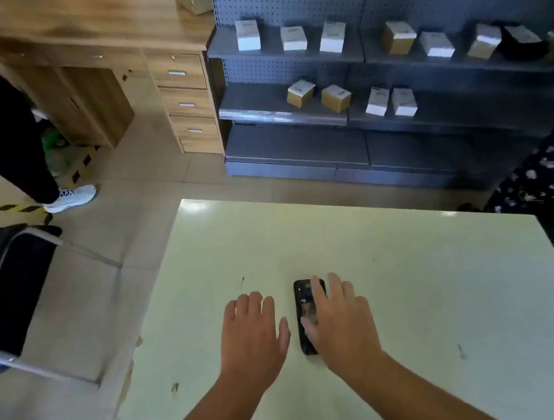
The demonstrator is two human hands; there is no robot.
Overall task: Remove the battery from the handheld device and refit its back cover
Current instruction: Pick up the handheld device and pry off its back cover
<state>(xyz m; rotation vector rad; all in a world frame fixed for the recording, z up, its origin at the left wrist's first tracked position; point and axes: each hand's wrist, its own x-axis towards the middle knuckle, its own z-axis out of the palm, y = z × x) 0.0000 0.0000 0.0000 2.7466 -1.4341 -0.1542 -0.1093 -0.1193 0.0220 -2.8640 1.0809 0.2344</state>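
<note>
I log two bare hands and one handheld device (304, 315), which I take as my landmark. The device is black and slim, lying flat, long axis running away from me, on the near middle of a pale table (412, 298).

Left of the device: the left hand (252, 334), palm down, fingers spread and loosely extended, gripping nothing. Its thumb sits just beside the device's left edge — I cannot tell whether it touches.

Over the device: the right hand (342, 320), palm down, fingers splayed. It covers the device's right side, thumb lying across the lower middle. The fingers are flat rather than curled; I cannot tell if they press or merely hover. Some motion blur here.

Far left of the device: one black chair (12, 286) with a metal frame. Beyond it, one other person's dark trouser leg and one white shoe (71, 198) on the tiled floor (150, 174), near black-and-yellow tape.

Beyond the device, upper left: one wooden desk (89, 28) with three drawers.

Beyond the device, straight ahead and right: grey pegboard shelving (292, 103). I count about thirteen small boxes (248, 35) — white and tan — across two shelves; the far right ones are blurred.

The table surface is glossy, scuffed with a few dark marks.
</note>
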